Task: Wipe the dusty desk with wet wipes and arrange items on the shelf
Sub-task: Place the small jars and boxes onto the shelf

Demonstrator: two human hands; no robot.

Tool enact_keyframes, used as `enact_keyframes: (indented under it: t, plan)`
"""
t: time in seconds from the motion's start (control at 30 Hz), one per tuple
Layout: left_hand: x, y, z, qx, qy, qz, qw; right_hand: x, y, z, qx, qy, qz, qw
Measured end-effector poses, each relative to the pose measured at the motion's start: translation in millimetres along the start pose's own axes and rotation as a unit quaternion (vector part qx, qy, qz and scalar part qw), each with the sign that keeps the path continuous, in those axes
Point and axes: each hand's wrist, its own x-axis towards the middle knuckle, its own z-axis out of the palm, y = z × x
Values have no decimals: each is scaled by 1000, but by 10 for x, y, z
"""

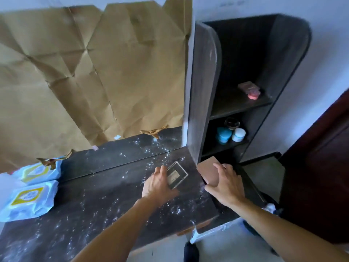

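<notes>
My left hand (pixel 159 186) closes around a small dark box with a pale border (pixel 176 174), fingers wrapped over its near edge, as it rests on the right end of the dark desk (pixel 105 195), whose top is speckled with white dust. My right hand (pixel 226 184) lies with fingers spread over a flat pinkish-brown box (pixel 208 171), which sits at the desk's right edge, at the foot of the shelf (pixel 205 87); the fingers press on its top and far side, but I cannot tell if they truly grip it. The two boxes are near each other but apart. A pack of wet wipes (pixel 30 199), white and blue with a yellow label, lies at the far left of the desk, unopened as far as I can see, and its likeness (pixel 37 172) shows just behind it in the mirror (pixel 120 154) along the back of the desk. Creased brown paper (pixel 85 72) covers most of the mirror. In the tall dark shelf at right, the upper board carries a pink box (pixel 246 86) with a round pink item (pixel 254 95) just beside it; the board below holds a blue jar (pixel 223 135), a white-lidded jar (pixel 238 134) touching or nearly touching it, and a dark round jar (pixel 232 123) behind them.
</notes>
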Motion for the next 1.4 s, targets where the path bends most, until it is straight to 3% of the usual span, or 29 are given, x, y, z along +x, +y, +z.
enact_keyframes:
  t: [0.43, 0.7, 1.13, 1.23, 1.4]
  plan:
    - [241, 1769, -701, -23, 156, 157, 975, 338, 749, -1411, 48, 173, -2, 984]
    - [882, 2534, -719, 18, 209, 80, 975, 983, 1242, -1955, 69, 178, -56, 980]
    - [1385, 2721, -539, 72, 259, -63, 961, 1680, 1394, -2027, 84, 128, -194, 969]
    - [1353, 2717, -505, 49, 261, -60, 962, 1779, 1265, -2051, 56, 122, -225, 965]
    - [1151, 2568, -392, 54, 295, 20, 954, 1934, 997, -2052, -18, 111, -259, 959]
